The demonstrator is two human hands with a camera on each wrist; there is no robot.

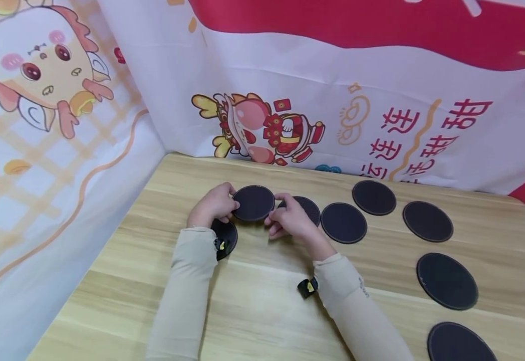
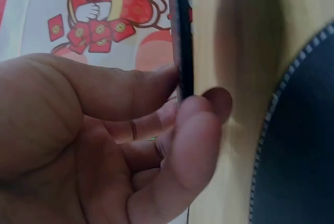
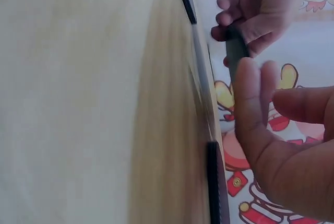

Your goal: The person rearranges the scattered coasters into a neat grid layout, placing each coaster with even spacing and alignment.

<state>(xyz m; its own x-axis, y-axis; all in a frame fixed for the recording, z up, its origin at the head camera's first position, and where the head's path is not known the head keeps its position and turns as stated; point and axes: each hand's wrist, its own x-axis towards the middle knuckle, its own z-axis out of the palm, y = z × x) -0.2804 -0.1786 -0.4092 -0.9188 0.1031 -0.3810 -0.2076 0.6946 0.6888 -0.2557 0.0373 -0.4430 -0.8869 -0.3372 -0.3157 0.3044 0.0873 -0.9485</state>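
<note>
My left hand (image 1: pixel 215 203) pinches a round black coaster (image 1: pixel 254 203) by its left edge, thumb against fingers. In the left wrist view this coaster (image 2: pixel 181 31) appears edge-on, raised over the table. At its opposite edge is my right hand (image 1: pixel 291 218); in the right wrist view the fingertips (image 3: pixel 248 72) come right up to the coaster (image 3: pixel 237 46), while the thumb stands apart. Another coaster (image 1: pixel 227 235) lies by my left wrist, partly covered, its stitched rim showing in the left wrist view. A further coaster (image 1: pixel 308 208) is half hidden behind my right hand.
More black coasters lie flat on the wooden table (image 1: pixel 253 311): one (image 1: pixel 343 223) right of my right hand, one (image 1: pixel 374 197) near the back edge, and several along the right side, including one (image 1: pixel 447 281). A printed cloth (image 1: pixel 163 75) hangs behind and at the left.
</note>
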